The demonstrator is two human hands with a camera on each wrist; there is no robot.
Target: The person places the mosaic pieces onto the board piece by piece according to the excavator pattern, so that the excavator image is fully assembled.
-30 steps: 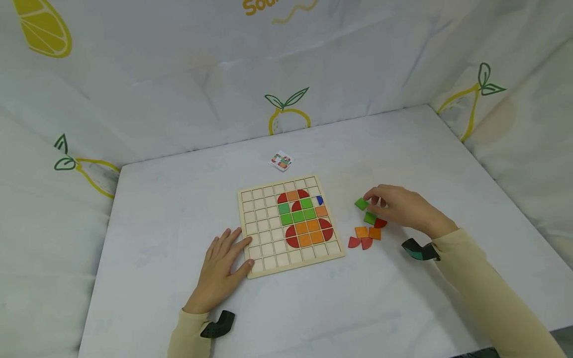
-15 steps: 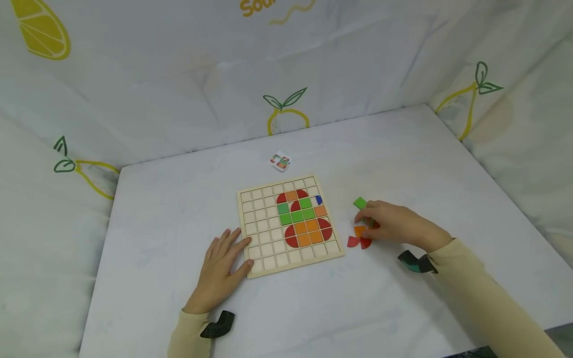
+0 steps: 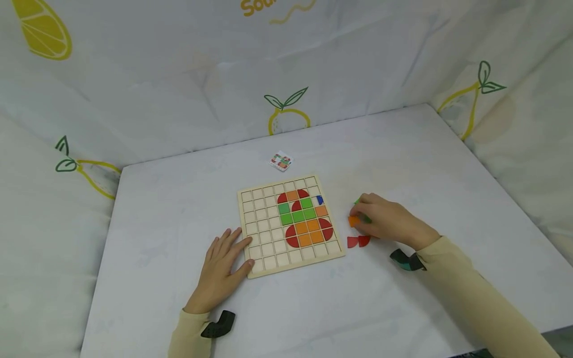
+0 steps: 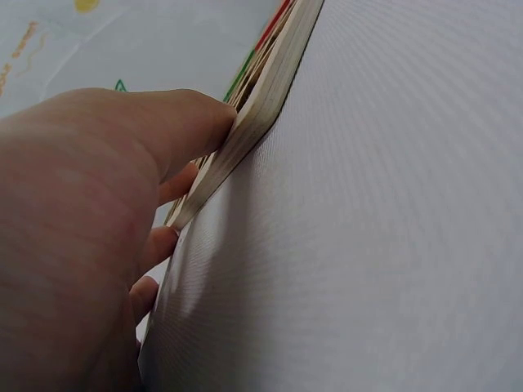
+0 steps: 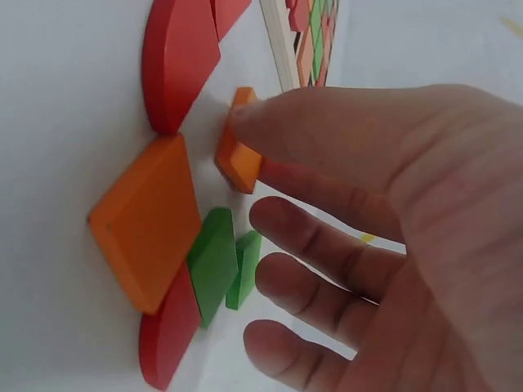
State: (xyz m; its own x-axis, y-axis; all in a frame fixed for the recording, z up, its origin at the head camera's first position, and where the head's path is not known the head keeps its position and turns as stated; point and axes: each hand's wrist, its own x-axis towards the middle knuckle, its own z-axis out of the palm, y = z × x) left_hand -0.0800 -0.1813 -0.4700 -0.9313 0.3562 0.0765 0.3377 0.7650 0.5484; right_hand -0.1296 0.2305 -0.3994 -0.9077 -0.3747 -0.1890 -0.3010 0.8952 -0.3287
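In the head view, a wooden grid board (image 3: 266,237) lies on the table with red, orange and green tiles set in its right half. My left hand (image 3: 218,278) rests at its left edge with fingers spread, and the left wrist view has the thumb touching the board's side. To the right of the board, my right hand (image 3: 390,219) pinches an orange square tile (image 5: 238,155) between thumb and index finger, just off the tabletop. Beside it in the right wrist view lie another orange square tile (image 5: 147,224), green tiles (image 5: 214,265) and red quarter-round tiles (image 5: 178,61).
A small pattern card (image 3: 281,161) lies behind the board. A blue piece (image 3: 320,200) sits in a cell near the board's right edge. White fabric with fruit drawings hangs around the table (image 3: 179,199).
My right hand has moved from the green tile toward me and then left, picking up an orange tile from the loose group. My left hand has stayed on the board's edge.
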